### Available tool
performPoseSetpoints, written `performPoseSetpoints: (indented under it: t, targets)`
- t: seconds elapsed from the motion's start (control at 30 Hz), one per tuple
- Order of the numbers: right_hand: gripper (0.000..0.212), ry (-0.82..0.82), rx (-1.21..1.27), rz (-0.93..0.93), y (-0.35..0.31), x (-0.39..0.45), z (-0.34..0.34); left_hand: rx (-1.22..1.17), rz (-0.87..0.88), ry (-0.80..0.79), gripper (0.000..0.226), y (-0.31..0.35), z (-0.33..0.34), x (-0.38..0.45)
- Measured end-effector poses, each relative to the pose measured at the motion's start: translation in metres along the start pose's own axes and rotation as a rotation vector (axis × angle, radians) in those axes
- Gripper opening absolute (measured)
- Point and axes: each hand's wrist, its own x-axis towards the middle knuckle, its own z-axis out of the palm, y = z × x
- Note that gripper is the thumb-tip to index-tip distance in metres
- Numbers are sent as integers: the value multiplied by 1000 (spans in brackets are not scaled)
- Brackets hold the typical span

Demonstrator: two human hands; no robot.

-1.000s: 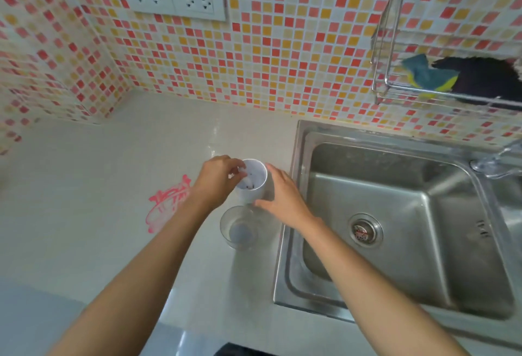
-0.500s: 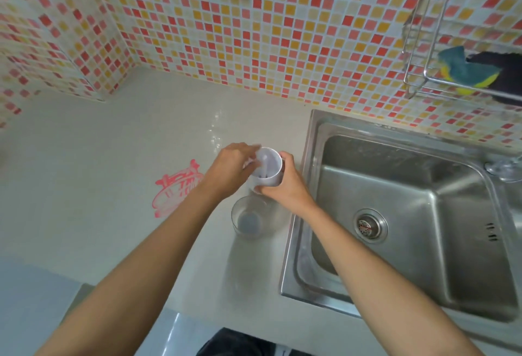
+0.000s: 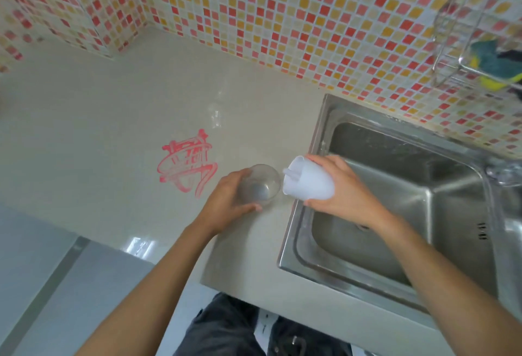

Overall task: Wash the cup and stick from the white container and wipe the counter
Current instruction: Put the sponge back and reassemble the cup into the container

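Observation:
My right hand (image 3: 343, 189) holds the white container (image 3: 306, 182) tipped on its side, mouth pointing left over the counter's edge by the sink. A thin white stick (image 3: 291, 174) shows at its mouth. My left hand (image 3: 226, 203) wraps around a clear cup (image 3: 260, 184) standing upright on the beige counter (image 3: 113, 118), right beside the container's mouth. A red scribble (image 3: 186, 166) marks the counter just left of the cup.
A steel sink (image 3: 395, 214) lies to the right, with a tap (image 3: 505, 174) at its far right. A wire rack (image 3: 480, 53) on the mosaic wall holds a blue-and-yellow sponge (image 3: 491, 64). The counter's front edge is close to my legs.
My right hand lifted the white container and tipped it sideways toward the cup. My left hand left the container and took hold of the clear cup.

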Motion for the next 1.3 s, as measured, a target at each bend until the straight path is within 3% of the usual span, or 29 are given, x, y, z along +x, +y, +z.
performPoseSetpoints:
  t: [0.13,0.27,0.57,0.73,0.9,1.1,1.3]
  targets:
    - [92,-1,-196,-133,-21,10,-3,-3,12,42,88,1,1,21]
    - [81,85,-229,-218,-46,28,1,42,44,41,87,1,5,35]
    - [76,69,-355,-237,-83,43,12,-14,36,82,91,1,12,32]
    - [78,13,-440,-270,-89,50,18,-40,49,108,73,9,12,26]
    - [84,-31,-226,-227,-75,53,42,-132,-48,118,118,-1,11,23]
    - [84,18,216,-10,-59,52,52,-123,76,173,78,16,9,24]
    - [78,52,321,22,-53,54,62,-130,47,175,78,11,12,29]
